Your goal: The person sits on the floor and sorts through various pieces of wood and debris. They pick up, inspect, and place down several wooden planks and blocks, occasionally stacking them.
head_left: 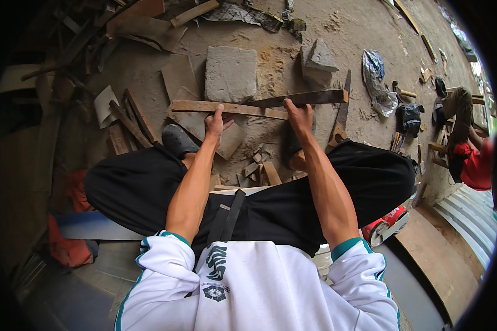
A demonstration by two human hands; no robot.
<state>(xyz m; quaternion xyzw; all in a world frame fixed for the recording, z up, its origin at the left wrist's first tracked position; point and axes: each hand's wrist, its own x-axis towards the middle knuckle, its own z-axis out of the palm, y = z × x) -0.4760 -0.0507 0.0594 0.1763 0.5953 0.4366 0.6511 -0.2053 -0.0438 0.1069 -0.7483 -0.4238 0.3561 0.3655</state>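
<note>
My left hand (215, 126) grips a pale brown wooden strip (190, 106) near its middle, thumb on top and fingers below. In my right hand (299, 118) is a darker wooden strip (326, 97), pinched with the thumb or a finger over its upper edge. The two strips lie end over end between my hands, overlapping in front of a square concrete block (231, 74). A handsaw (342, 113) stands beside my right knee, blade pointing away and wooden handle near the knee. Part of each hand's fingers is hidden behind the wood.
Loose wooden scraps (130, 124) lie left of my left foot, and small offcuts (262, 165) between my feet. Another concrete block (319, 62) sits farther right. A crumpled silvery bag (378, 83) lies beyond the saw. Red cans (384, 225) rest by my right thigh. Another person (472, 154) is at far right.
</note>
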